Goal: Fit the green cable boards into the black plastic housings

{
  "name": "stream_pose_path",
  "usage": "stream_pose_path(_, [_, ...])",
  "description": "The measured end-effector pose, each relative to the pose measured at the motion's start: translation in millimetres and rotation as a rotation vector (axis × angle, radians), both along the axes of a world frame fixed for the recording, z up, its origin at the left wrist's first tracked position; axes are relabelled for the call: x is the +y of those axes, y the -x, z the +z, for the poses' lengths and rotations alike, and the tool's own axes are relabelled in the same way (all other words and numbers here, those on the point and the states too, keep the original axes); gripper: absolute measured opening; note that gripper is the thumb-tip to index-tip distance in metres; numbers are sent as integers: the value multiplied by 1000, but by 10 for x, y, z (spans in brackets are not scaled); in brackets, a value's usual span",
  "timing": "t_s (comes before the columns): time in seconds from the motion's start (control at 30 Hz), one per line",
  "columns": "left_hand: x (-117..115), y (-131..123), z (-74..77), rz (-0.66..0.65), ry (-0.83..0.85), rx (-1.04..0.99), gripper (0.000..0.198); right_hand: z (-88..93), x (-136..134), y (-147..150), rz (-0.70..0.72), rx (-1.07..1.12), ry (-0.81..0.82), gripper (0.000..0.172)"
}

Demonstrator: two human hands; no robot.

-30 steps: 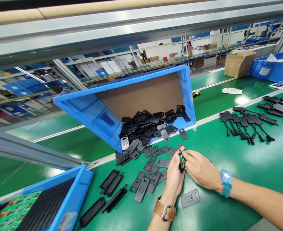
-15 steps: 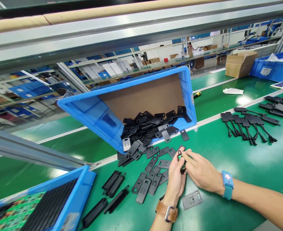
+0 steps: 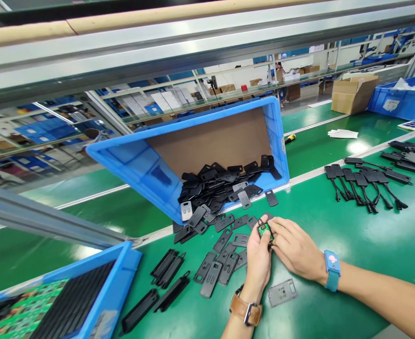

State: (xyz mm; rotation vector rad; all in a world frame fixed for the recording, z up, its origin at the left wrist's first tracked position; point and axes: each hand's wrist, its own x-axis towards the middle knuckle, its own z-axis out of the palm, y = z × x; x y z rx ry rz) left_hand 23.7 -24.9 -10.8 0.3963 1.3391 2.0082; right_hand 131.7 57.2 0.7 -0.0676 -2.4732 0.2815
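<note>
My left hand [image 3: 258, 254] is wrapped round a small black plastic housing with a green circuit board [image 3: 264, 229] in it, its thumb lying over the board. My right hand [image 3: 295, 249] grips the same housing from the right, fingertips at its edge and partly hidden. A loose grey cover plate [image 3: 282, 293] lies on the green bench just below my hands. Many black cover plates [image 3: 211, 278] are scattered to the left of my left hand. Farther left lie several long black housings [image 3: 172, 291].
A blue crate [image 3: 280, 141] tipped on its side spills black plates onto the bench. At lower left, a blue bin [image 3: 122, 278] holds circuit boards and black housings. Black cabled units [image 3: 361, 179] lie to the right. Behind them are a white glove [image 3: 343, 134] and a cardboard box [image 3: 353, 96].
The right fingers have shifted off the board's face to the housing's right edge. More of the green board now shows. Both hands stay in nearly the same place.
</note>
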Motion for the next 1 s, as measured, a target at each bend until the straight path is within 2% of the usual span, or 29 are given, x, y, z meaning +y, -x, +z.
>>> stream_pose_path(0.13, [-12,17,45,-6,7,16,44,6,-11,-17,-23,-42,106,16])
stream_pose_path(0.27, [-19,-5,100,40,-67,-53,39,-8,-40,-28,-64,-145,424,8])
stream_pose_path(0.37, [-23,-35,130,80,-105,-59,40,-10,-52,-14,-78,-220,672,22])
stream_pose_path(0.47, [-27,-65,148,81,-127,-39,41,-38,-39,18,3,-251,901,38])
stream_pose_path(0.57, [-29,-87,161,67,-145,-40,42,-110,-22,51,99,-231,1096,39])
stream_pose_path(0.73, [-35,-109,187,65,-171,-64,44,-193,-19,72,95,-203,1145,35])
stream_pose_path(1.0, [-12,-152,160,81,-183,-18,41,-125,-4,64,-18,-221,1034,37])
